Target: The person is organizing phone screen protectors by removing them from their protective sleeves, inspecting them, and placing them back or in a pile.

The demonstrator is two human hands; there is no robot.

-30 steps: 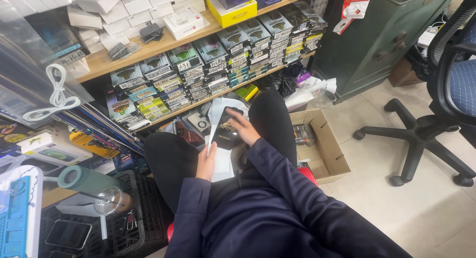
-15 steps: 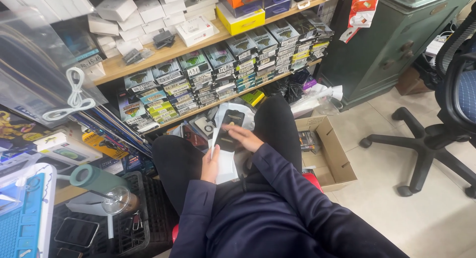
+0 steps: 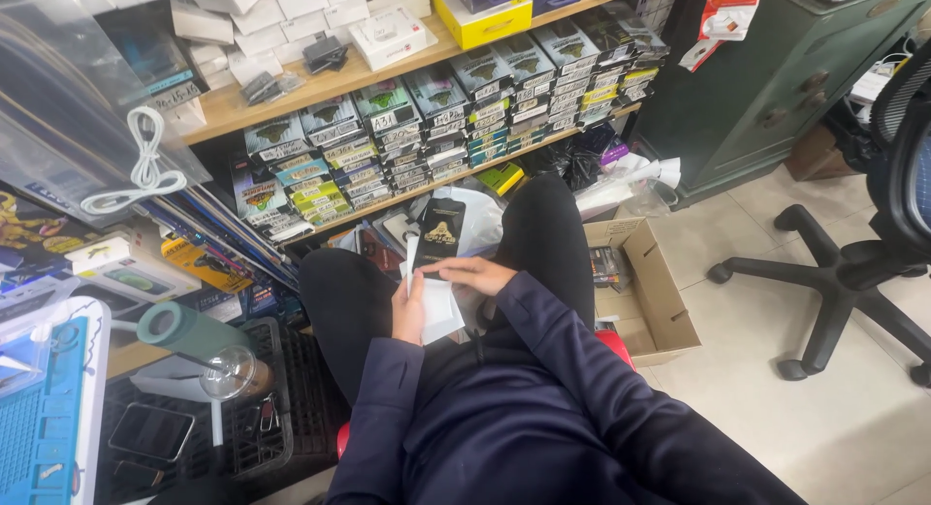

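I sit with dark trousers and a navy sleeve in view. My left hand (image 3: 408,314) holds a flat white sleeve (image 3: 438,306) upright over my lap. My right hand (image 3: 474,272) rests across the lower end of a black flat package with a gold emblem (image 3: 439,232), which sticks up out of the white sleeve between my knees.
Wooden shelves (image 3: 320,83) ahead carry rows of small labelled boxes (image 3: 388,141) and white boxes. An open cardboard box (image 3: 648,292) stands on the tiled floor to my right, with an office chair (image 3: 853,253) and a green cabinet (image 3: 766,68) beyond. A blue mat (image 3: 39,408), a teal cylinder (image 3: 184,332) and phones lie at left.
My right hand slid down from the top of the black package to its lower end, baring the gold emblem. The view shifted slightly.
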